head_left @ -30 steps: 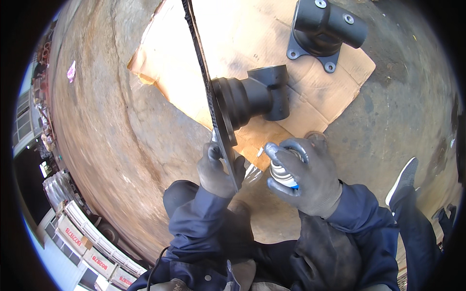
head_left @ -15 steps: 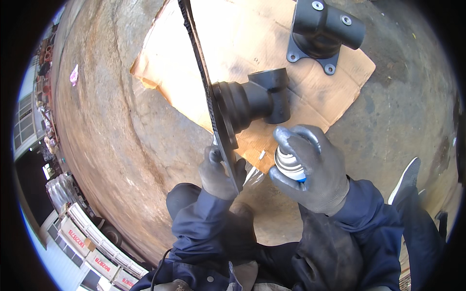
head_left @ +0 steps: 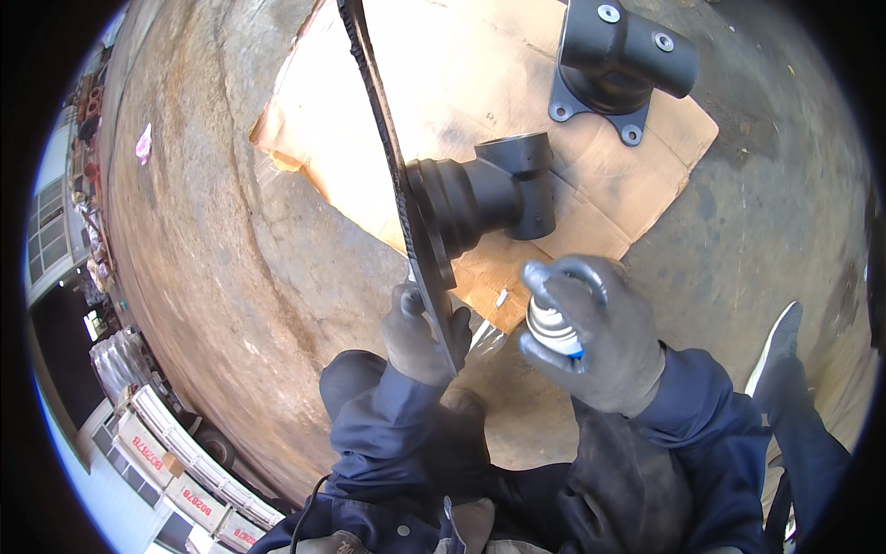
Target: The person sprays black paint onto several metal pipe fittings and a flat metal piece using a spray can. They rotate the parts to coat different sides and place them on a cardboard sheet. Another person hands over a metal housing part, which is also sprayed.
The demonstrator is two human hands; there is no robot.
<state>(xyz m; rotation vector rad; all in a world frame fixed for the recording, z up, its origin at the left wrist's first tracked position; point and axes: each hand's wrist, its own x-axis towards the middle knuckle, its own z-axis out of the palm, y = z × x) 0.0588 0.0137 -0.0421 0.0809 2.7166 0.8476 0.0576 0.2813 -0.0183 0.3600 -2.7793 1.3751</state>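
My left hand point(head_left: 420, 337), in a grey glove, grips the near edge of a black metal flange plate point(head_left: 395, 175) that stands on edge. From the plate's right side juts a black T-shaped pipe fitting point(head_left: 471, 198), over the cardboard. In my gloved right hand point(head_left: 600, 337) is a spray can point(head_left: 551, 330) with a silvery top and a bit of blue; a finger lies over its nozzle. The can is to the right of the plate and nearer me than the fitting. No spray mist can be made out.
A second black fitting with a lugged base point(head_left: 618, 69) stands at the far right of the cardboard sheet point(head_left: 637, 212). A small white piece point(head_left: 502, 297) lies near its front edge. Another person's leg point(head_left: 794, 406) is at the right. A white truck point(head_left: 198, 471) is parked at lower left.
My right hand has shifted slightly toward me with the spray can. The left hand keeps its hold on the flange plate. The other person's leg at the right has moved a little.
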